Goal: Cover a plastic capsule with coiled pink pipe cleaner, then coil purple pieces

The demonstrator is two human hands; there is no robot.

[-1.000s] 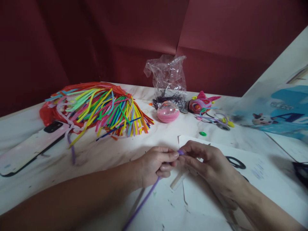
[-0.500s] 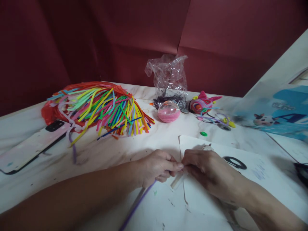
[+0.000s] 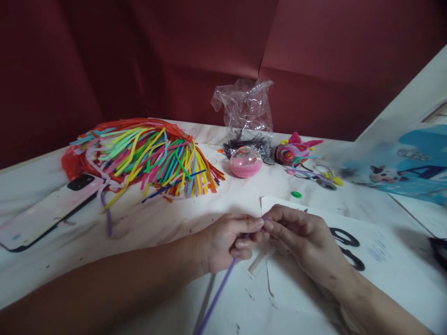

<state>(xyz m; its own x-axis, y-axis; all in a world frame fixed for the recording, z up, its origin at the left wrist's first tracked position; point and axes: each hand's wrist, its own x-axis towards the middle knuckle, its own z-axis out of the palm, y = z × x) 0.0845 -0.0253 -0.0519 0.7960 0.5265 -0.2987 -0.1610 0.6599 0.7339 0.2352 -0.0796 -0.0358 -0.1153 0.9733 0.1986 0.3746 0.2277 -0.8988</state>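
Observation:
A purple pipe cleaner (image 3: 220, 291) runs up from the bottom edge into my left hand (image 3: 232, 242), whose fingers are closed around it. Its upper end shows between the fingertips of both hands. My right hand (image 3: 303, 242) pinches that end with thumb and forefinger, touching the left fingertips. Just below the hands lies a clear glue stick (image 3: 257, 264), partly hidden by the right hand. Under my right hand is a white sheet of paper (image 3: 380, 274), with scissors whose black handles (image 3: 345, 237) stick out past the wrist.
A red plastic bag (image 3: 71, 163) of many-coloured pipe cleaners (image 3: 167, 163) lies at the back left, beside a phone (image 3: 52, 209). Behind the hands are a pink, clear-topped ball (image 3: 245, 163), a clear bag (image 3: 247, 109), a wrapped pink figure (image 3: 293, 151) and a green button (image 3: 296, 194). A blue package (image 3: 419, 158) stands right.
My right hand has turned and risen slightly, so its thumb and more of the scissor handles show. The purple pipe cleaner's end is now visible at the fingertips, and its tail has swung right.

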